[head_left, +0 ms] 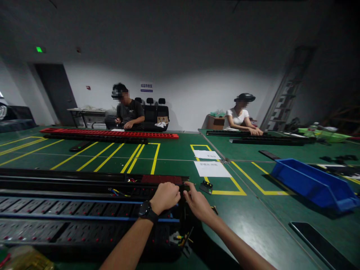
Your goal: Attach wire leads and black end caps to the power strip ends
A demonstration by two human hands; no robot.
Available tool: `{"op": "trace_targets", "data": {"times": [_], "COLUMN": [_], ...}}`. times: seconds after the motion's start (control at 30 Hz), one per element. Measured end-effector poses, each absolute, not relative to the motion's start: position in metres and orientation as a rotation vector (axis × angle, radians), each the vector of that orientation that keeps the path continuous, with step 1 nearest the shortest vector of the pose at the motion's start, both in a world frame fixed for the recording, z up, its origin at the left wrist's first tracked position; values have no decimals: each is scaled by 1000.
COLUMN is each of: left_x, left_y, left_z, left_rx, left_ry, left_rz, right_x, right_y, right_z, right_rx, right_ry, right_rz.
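Long black socket strips (70, 217) lie across the green table in front of me, with blue bars running along them. My left hand (165, 197), with a black watch on its wrist, is closed in a fist on the right end of the strips. My right hand (197, 200) sits just beside it, fingers pinched at the strip's end near the far corner. What either hand grips is hidden. Loose coloured wires (181, 240) stick out of the end below my hands. A small black part (206, 186) lies on the table right of my fingers.
A blue plastic bin (312, 183) lies on the right. Two white paper sheets (211, 168) lie inside yellow floor-style markings. A dark flat panel (323, 243) rests at the near right. Two people sit at the far side, one at a red strip (109, 133), another at black strips (267, 140).
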State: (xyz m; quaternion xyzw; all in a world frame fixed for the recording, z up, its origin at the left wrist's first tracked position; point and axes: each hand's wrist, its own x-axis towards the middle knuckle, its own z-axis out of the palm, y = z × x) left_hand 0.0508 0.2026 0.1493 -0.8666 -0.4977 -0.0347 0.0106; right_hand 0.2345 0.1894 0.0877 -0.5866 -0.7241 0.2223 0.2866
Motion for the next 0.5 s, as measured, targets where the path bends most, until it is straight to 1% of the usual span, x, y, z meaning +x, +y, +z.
{"op": "trace_targets", "data": {"times": [0.2, 0.33, 0.5], "left_x": [51, 51, 52], "left_y": [203, 203, 202], "left_z": [149, 150, 151], "left_rx": [-2706, -2706, -2696], "left_ry": [-1568, -1572, -1604], "left_rz": [-104, -107, -116], "right_x": [232, 230, 231], "right_y": [177, 173, 175], "right_z": [65, 53, 44], "right_rx": [-1439, -1356, -1286], "right_ry": [-1722, -1700, -1736], "right_rz": [598, 632, 578]}}
